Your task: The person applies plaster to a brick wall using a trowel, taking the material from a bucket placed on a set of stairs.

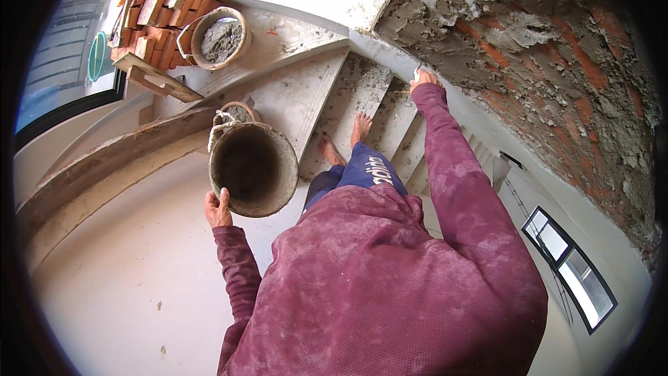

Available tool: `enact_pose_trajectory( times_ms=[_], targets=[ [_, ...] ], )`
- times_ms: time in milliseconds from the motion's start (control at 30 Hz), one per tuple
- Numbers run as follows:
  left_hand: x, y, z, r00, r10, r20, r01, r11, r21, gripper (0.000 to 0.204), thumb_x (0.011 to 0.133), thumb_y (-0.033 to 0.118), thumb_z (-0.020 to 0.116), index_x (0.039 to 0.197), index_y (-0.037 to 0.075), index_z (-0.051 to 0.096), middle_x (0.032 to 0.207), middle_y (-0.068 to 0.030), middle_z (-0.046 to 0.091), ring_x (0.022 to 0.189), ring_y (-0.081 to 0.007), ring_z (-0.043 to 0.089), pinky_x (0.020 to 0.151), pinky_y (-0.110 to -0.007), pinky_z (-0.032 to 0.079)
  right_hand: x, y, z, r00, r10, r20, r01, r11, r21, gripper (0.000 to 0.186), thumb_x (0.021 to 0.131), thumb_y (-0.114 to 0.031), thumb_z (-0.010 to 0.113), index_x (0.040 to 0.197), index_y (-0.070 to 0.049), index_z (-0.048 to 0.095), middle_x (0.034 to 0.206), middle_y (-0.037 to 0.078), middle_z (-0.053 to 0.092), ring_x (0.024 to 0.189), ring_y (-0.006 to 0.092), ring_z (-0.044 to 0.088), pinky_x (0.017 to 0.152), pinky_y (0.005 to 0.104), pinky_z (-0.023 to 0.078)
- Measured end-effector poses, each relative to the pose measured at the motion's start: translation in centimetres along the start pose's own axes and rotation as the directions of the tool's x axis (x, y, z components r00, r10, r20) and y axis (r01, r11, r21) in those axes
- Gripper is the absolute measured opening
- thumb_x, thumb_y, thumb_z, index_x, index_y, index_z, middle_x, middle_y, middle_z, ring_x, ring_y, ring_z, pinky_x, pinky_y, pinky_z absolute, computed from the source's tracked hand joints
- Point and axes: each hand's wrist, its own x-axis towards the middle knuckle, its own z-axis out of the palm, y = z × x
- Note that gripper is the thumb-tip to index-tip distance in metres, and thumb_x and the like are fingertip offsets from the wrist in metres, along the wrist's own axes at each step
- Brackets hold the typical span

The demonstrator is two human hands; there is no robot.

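My left hand (219,209) grips the near rim of a dirty, mortar-caked bucket (284,184), thumb over the edge. The bucket is tipped so its dark inside faces me; its bottom is too dark to make out. A rope-like handle hangs at its far left side. Farther off, my right hand (426,79) is closed beside the white edge of the stairwell wall, with a small pale piece showing at its fingers. What it holds is mostly hidden. Rough grey mortar partly covers the brick wall (529,49) to the right of that hand.
Dusty stairs (410,136) turn and descend under me. A bucket of mortar (221,40) stands on a step by stacked bricks (170,10) and a wooden float (156,78). Another bucket (240,110) sits behind the held one. A curved ledge (104,160) edges the left.
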Motion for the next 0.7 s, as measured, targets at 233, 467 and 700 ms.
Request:
enact_pose_trajectory(
  times_ms=[233, 467, 700],
  targets=[
    [-0.2, -0.6, 1.0, 1.000, 0.027, 0.001, -0.027, 0.996, -0.089, 0.028, 0.082, 0.024, 0.065, 0.067, 0.009, 0.047, 0.060, 0.0082, 0.033, 0.055, -0.0035, 0.026, 0.049, -0.020, 0.023, -4.3, 1.8, -6.7, 0.967, -0.167, -0.190, 0.191, 0.975, 0.113, 0.037, 0.071, -0.026, 0.066, 0.104, -0.011, 0.059, 0.103, 0.014, 0.057, 0.093, 0.0317, 0.056, 0.080, 0.0400, 0.045],
    [2.1, 1.5, 1.7, 0.983, 0.182, 0.029, -0.182, 0.983, 0.002, 0.033, 0.082, 0.027, 0.064, 0.063, 0.010, 0.044, 0.059, 0.0095, 0.031, 0.054, -0.0025, 0.024, 0.048, -0.020, 0.021, -10.5, 3.7, -12.2, 0.884, -0.314, -0.346, 0.354, 0.934, 0.058, 0.034, 0.070, -0.026, 0.067, 0.101, -0.012, 0.059, 0.094, 0.011, 0.057, 0.087, 0.0336, 0.056, 0.073, 0.0416, 0.046],
    [4.9, 4.2, 2.2, 0.949, 0.292, 0.122, -0.277, 0.953, -0.123, 0.032, 0.083, 0.027, 0.063, 0.063, 0.010, 0.045, 0.059, 0.0093, 0.035, 0.055, -0.0016, 0.027, 0.048, -0.019, 0.021, -13.9, -0.1, -20.9, 0.755, -0.353, -0.553, 0.450, 0.892, 0.044, 0.033, 0.072, -0.023, 0.066, 0.097, -0.003, 0.058, 0.083, 0.015, 0.057, 0.079, 0.0326, 0.057, 0.068, 0.0391, 0.046]
  ],
)
